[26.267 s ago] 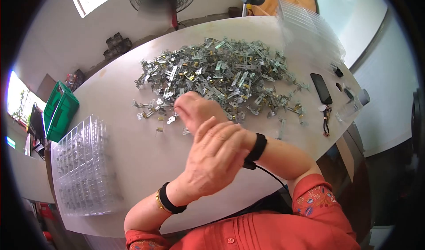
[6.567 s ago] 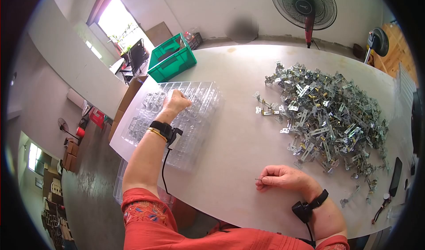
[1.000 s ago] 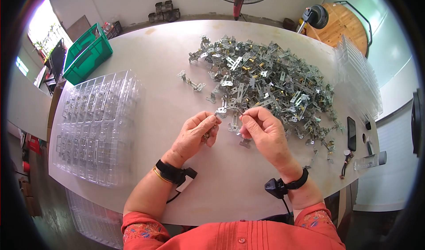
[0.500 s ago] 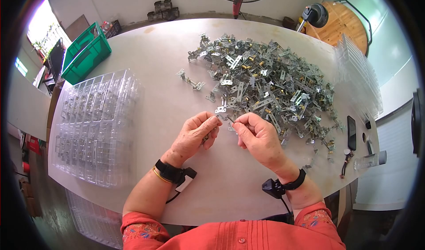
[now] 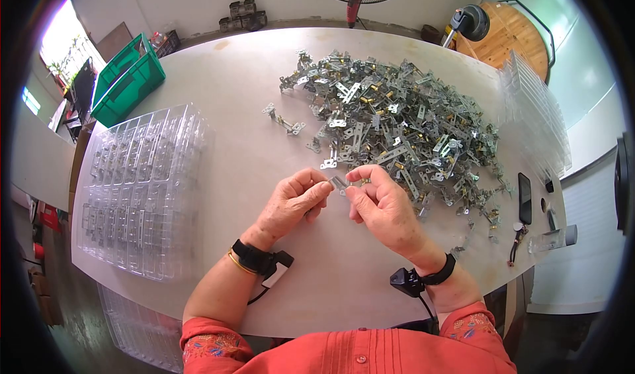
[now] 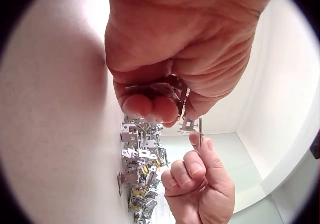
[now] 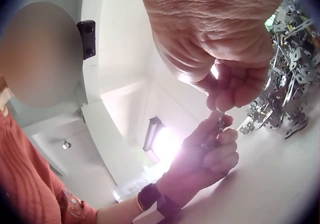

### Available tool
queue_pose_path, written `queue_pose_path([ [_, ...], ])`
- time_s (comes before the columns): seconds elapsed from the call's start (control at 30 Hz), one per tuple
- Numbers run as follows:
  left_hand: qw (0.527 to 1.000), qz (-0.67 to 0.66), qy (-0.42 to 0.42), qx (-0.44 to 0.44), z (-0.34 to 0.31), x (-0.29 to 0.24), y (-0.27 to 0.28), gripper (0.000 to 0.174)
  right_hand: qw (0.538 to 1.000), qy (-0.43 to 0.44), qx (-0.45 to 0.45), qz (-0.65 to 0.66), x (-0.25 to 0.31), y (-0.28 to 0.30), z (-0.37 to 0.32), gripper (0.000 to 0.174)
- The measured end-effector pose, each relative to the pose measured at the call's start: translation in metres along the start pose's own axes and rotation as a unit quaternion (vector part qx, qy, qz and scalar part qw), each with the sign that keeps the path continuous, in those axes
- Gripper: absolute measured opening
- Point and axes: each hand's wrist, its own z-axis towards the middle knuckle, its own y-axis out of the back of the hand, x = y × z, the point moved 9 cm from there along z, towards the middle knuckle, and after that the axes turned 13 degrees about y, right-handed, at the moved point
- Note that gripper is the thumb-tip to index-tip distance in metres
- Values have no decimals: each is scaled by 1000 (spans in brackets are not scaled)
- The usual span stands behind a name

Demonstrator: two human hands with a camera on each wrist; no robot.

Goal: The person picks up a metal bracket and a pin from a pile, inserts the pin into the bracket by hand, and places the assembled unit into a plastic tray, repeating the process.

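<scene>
Both hands meet over the table in front of the metal pile. The left hand (image 5: 291, 202) pinches a small metal part (image 5: 338, 183) at its fingertips; in the left wrist view its curled fingers also hold metal pieces (image 6: 160, 88) against the palm. Thumb and forefinger of the right hand (image 5: 383, 212) pinch a thin metal piece (image 6: 200, 134), which touches or lies close beside the left hand's part. The pile of metal brackets (image 5: 403, 122) spreads just beyond the fingertips.
Clear compartment trays (image 5: 142, 195) holding parts lie at the left, near a green crate (image 5: 129, 83). More clear trays (image 5: 539, 119) stand at the right, with a phone (image 5: 525, 198) and a clear bottle (image 5: 552, 239) nearer the person.
Since half a second ago the right forefinger has lifted slightly, and a small metal part now shows between the fingertips. Compared with the oldest frames, the hands have come apart from their clasp.
</scene>
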Motion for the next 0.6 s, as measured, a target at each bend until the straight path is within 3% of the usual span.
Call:
queue_pose_path([
  [0.3,998,59,8,12,0,2,-4,25,999,-9,16,43,-9,-7,-2,20],
  [0.5,996,80,19,23,-2,1,-7,25,999,6,0,-54,-7,1,-2,13],
  [0.57,996,86,18,20,-1,4,-6,24,982,117,-16,-149,10,5,0,12],
  [0.6,996,86,19,21,-1,4,-6,24,982,116,-16,-149,10,5,0,12],
])
